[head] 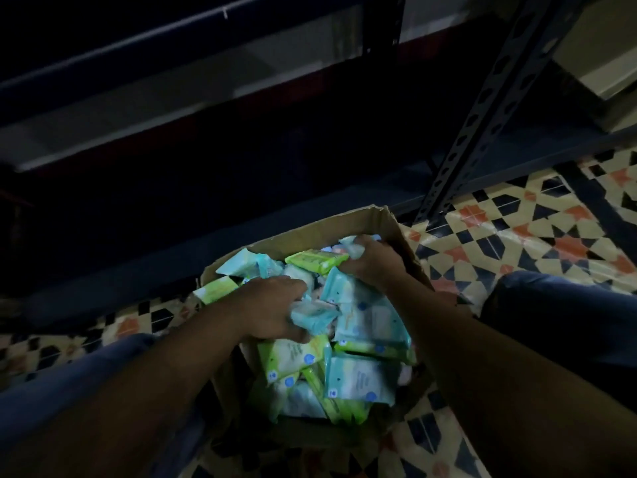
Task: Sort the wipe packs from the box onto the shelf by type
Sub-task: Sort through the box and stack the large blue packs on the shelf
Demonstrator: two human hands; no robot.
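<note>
Head view: the cardboard box (396, 232) stands on the patterned tile floor (537, 229), between the person's knees, and it is full of soft wipe packs in a loose heap. Two types show: light blue packs (368, 322) w/ small round blue marks, and lime green packs (315, 260). The left hand (272, 308) is in the middle of the box, fingers curled around a pale blue pack (312, 313). The right hand (372, 258) is at the far side, fingers closed on a crumpled whitish pack (353, 248); its colour is hard to tell. The metal shelf (482, 108) is behind the box, very dark, so its boards are hard to see. Print on the packs is too blurred to read.
</note>
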